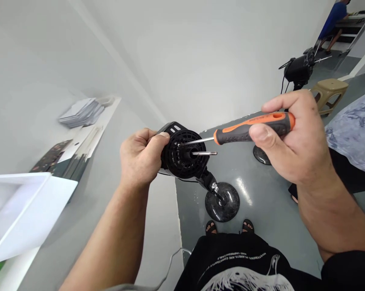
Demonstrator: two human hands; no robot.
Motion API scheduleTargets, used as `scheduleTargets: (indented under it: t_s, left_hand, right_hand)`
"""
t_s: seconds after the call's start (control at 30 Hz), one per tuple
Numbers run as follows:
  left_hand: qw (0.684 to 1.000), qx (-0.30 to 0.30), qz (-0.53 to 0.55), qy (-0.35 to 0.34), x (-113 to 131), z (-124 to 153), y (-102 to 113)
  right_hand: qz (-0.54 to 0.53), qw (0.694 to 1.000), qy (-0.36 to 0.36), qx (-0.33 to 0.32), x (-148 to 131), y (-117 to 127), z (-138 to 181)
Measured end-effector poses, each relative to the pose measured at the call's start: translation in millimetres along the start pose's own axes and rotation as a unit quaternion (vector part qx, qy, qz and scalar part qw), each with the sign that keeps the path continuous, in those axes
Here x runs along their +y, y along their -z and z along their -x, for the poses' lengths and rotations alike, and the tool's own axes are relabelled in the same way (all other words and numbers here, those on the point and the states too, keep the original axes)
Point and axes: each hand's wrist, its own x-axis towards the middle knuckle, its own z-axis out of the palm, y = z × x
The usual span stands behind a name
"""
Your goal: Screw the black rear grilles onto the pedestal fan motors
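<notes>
A black fan motor housing (185, 161) with a round slotted front faces me, and a threaded metal shaft (205, 153) sticks out of its middle. My left hand (143, 155) grips its left edge, thumb on the front rim. In my right hand (300, 137) is a screwdriver (249, 128) with an orange and dark grey handle. Its tip meets the housing's front above and left of the shaft; whether a screw sits there is too small to tell. Below, the housing joins a stand with a round black base (222, 202) on the floor.
Another black fan motor (299, 69) stands at the upper right, near a tan plastic stool (331, 87). A person in patterned clothing (352, 129) is close on the right; another person in blue (333, 18) is farther back. Stacked papers (82, 112) and a white box (27, 214) lie left.
</notes>
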Motion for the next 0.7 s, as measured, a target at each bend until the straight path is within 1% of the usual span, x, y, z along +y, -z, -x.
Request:
scheduleTargets:
  t_s: [0.03,0.1,0.17,0.23,0.33,0.4,0.47,0.5,0.57,0.63,0.7]
  left_hand:
    - [1.0,-0.001,0.0,0.001,0,0,0]
    - [1.0,0.0,-0.001,0.002,1,0,0]
    - [1.0,0.002,-0.002,0.005,1,-1,-1]
    - [1.0,0.003,0.001,0.008,2,-1,-1]
    - [1.0,0.0,0.005,0.009,3,0,-1]
    - [1.0,-0.001,0.003,0.007,3,0,-1]
    - [1.0,-0.001,0.001,0.008,3,0,-1]
    - [1.0,-0.001,0.0,0.01,3,0,-1]
    - [1.0,0.001,-0.001,0.012,3,0,-1]
    - [1.0,0.004,0.0,0.013,3,-1,-1]
    - [1.0,0.005,-0.002,0.014,2,-1,-1]
  right_hand:
    - [-0.005,1.0,-0.015,0.0,0,0,0]
    - [-0.032,0.999,-0.021,-0.031,-1,1,1]
    - [-0.074,0.995,-0.011,-0.061,-4,2,2]
    - [-0.089,0.994,0.004,-0.06,-8,4,1]
    - [-0.023,0.998,0.008,-0.056,-11,5,-3]
    - [0.035,0.999,0.004,-0.038,-11,4,-4]
    - [0.058,0.998,0.002,-0.015,-12,4,-4]
    - [0.053,0.998,0.006,-0.016,-13,4,-4]
    - [0.045,0.997,0.022,-0.053,-14,6,-3]
    - [0.064,0.993,0.041,-0.093,-15,10,-3]
    - [0.099,0.989,0.05,-0.102,-16,13,-3]
